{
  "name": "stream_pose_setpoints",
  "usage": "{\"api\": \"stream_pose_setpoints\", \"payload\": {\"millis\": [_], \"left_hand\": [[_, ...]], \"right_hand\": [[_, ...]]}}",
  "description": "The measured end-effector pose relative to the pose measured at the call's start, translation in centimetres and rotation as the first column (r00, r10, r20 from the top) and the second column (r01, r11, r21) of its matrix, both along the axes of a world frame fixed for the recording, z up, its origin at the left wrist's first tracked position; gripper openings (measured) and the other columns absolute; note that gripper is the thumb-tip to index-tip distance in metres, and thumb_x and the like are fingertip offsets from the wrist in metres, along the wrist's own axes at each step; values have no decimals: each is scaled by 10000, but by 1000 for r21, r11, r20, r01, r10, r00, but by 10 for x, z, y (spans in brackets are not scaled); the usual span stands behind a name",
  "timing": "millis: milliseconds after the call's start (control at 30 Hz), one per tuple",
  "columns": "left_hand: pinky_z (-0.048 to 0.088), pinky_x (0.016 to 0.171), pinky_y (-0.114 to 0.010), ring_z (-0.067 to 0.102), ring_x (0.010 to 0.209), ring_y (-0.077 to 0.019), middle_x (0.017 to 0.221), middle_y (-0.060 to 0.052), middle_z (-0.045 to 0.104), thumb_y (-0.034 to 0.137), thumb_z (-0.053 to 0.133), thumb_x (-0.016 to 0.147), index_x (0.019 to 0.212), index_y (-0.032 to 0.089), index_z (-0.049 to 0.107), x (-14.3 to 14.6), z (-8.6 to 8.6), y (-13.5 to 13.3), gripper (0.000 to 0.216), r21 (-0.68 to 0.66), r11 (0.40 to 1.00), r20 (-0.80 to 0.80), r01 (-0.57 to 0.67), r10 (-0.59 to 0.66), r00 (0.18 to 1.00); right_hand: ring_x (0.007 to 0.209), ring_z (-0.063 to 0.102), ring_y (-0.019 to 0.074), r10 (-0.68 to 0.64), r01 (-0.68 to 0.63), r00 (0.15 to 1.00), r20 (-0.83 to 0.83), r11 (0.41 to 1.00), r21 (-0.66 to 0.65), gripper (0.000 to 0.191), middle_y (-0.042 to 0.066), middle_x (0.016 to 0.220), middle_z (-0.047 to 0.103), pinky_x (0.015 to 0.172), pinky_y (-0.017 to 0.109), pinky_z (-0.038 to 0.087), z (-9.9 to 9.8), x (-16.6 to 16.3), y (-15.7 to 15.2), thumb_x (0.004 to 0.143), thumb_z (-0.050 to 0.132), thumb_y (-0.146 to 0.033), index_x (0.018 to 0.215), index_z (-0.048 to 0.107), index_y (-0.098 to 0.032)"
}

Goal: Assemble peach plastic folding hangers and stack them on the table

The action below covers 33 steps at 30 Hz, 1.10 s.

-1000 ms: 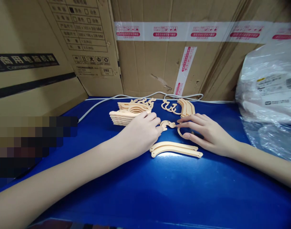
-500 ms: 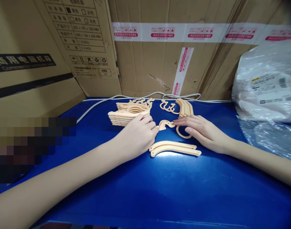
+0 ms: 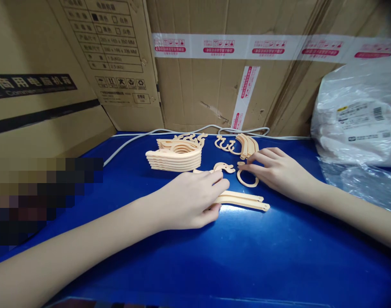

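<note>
Nearest, the glossy blue tabletop point(image 3: 246, 256) spreads out on this side of the left hand point(image 3: 195, 199) and the right hand point(image 3: 281, 175), with a patch of reflected light just in front of the left hand's fingertips. The left hand lies palm down with its fingers curled and its thumb set apart from the index finger; two slim, curved pale strips point(image 3: 243, 200), side by side, run out from that gap toward the right, their near ends covered by the hand. Whether the thumb and finger actually pinch them, I cannot tell. The right hand has its fingers bent, their tips at the upper end of a pale, open hook point(image 3: 248, 185) that lies just left of its palm; its thumb is hidden, so a pinch cannot be made out either. Between the two hands and slightly beyond them, a curved pale piece point(image 3: 224, 166) lies flat, partly covered by the left hand's knuckles. Just beyond the left hand sits a neat stack of pale hangers point(image 3: 174, 161), their hooks bunched at its far side. Beyond the right hand's fingertips stand a bundle of curved strips point(image 3: 247, 145) and, left of it, a row of loose hooks point(image 3: 227, 146). Farther off, a white cable point(image 3: 131, 142) trails along the tabletop's back edge, a clear plastic bag point(image 3: 355, 115) slumps past the right hand, and taped cardboard point(image 3: 195, 90) rises behind everything.
</note>
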<state>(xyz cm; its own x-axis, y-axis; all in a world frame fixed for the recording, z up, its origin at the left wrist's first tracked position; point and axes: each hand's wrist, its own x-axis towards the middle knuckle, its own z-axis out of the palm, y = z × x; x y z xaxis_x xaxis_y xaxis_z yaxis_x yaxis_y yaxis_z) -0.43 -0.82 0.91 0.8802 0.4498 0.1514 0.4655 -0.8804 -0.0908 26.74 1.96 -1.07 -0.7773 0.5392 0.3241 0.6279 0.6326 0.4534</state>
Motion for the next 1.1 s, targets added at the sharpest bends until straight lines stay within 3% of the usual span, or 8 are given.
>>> {"api": "stream_pose_setpoints", "payload": {"millis": [467,567,733,800,867,933,1033,1100], "left_hand": [[433,651,-266,548,824,-164,1004,-56,557,227,429,919,907,160,522,6,-11,3,115,-141,989,81,-38,49,995],[452,702,-277,555,881,-178,1028,-73,557,233,412,932,917,158,532,5,-11,2,143,-111,993,74,-27,35,997],[454,701,-282,550,872,-181,1043,-85,572,216,411,919,908,155,543,6,-14,2,146,-61,998,70,-4,8,998],[454,741,-303,544,899,-194,1062,-95,576,208,423,905,905,149,545,8,-14,2,136,-40,999,85,7,-3,996],[447,787,-326,534,938,-208,1068,-99,577,200,433,894,905,144,541,9,-14,2,122,-43,999,134,-5,10,991],[441,794,-331,528,940,-208,1039,-87,582,205,439,899,914,144,531,9,-12,1,112,-97,995,214,-36,56,975],[437,770,-301,536,877,-169,975,-40,593,256,447,938,944,164,517,8,-9,2,116,-319,947,376,-28,154,914],[443,721,-266,543,816,-138,946,-11,599,315,464,952,974,183,515,7,-6,4,143,-527,849,485,44,258,835]], "right_hand": [[866,587,253,80,-96,972,222,993,63,320,115,974,668,747,391,421,3,1,8,943,358,-110,1068,649,-156],[831,598,243,63,-66,993,104,998,24,275,95,907,675,746,384,407,3,0,8,958,376,-163,997,648,-170],[783,613,219,3,-45,949,-315,991,-124,185,68,818,673,773,380,415,7,-6,0,942,447,-283,888,603,-203],[767,608,203,-77,-109,844,-531,945,-310,153,53,843,665,745,366,439,8,-12,-6,929,476,-320,885,580,-216],[744,592,179,-218,-239,688,-692,832,-500,171,35,841,640,717,337,463,7,-18,-11,923,496,-356,847,568,-222],[702,566,162,-365,-340,572,-735,710,-617,213,12,753,593,689,313,468,4,-24,-15,915,511,-389,796,561,-219],[635,526,145,-506,-381,499,-704,602,-702,230,-16,650,530,628,285,449,0,-29,-15,882,559,-417,779,571,-212],[622,515,138,-538,-391,475,-696,579,-715,228,-19,649,528,610,275,443,-2,-29,-14,863,583,-423,791,590,-207]]}}
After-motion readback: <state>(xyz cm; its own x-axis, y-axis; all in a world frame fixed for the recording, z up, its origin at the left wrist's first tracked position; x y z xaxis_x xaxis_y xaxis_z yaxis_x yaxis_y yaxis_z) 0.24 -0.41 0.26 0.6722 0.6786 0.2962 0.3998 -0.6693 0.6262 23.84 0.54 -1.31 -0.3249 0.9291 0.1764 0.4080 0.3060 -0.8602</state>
